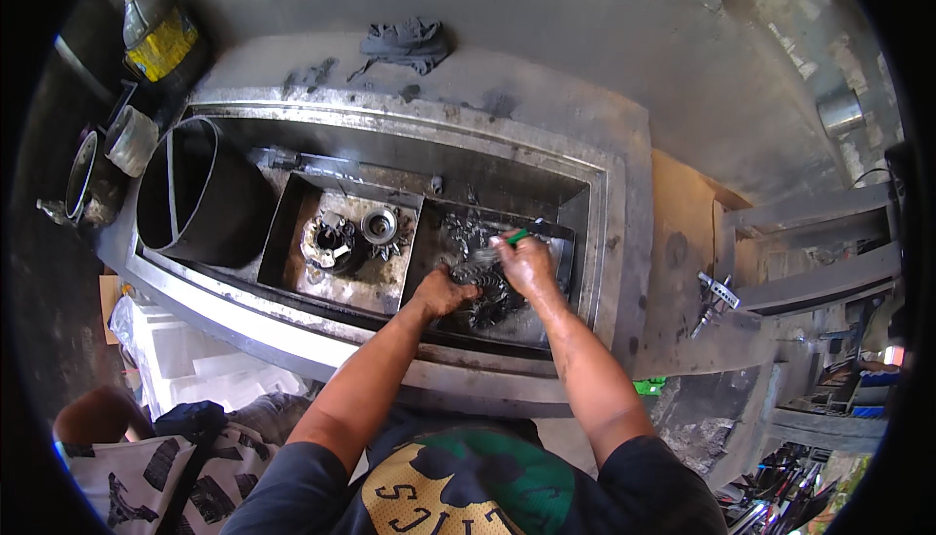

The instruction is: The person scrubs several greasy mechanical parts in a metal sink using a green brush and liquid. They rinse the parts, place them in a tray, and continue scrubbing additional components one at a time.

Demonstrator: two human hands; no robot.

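My left hand [441,293] is closed on a dark, wet, toothed metal part [492,301] in the right compartment [439,228] of a metal tray inside the steel basin [609,243]. My right hand [526,267] grips a green-handled brush [515,237], its bristles at the top of that part. Dark liquid coats the compartment around my hands. The left compartment [288,267] holds a round dark assembly [329,252] with pale pieces and a shiny ring-shaped part [378,226].
A large black drum [239,204] stands at the basin's left end, with a jug [161,48] and pots [88,174] beyond. A dark cloth [400,48] lies behind, a metal tool [717,296] at right. Another person's arm [93,416] shows at lower left, near white foam pieces [175,340].
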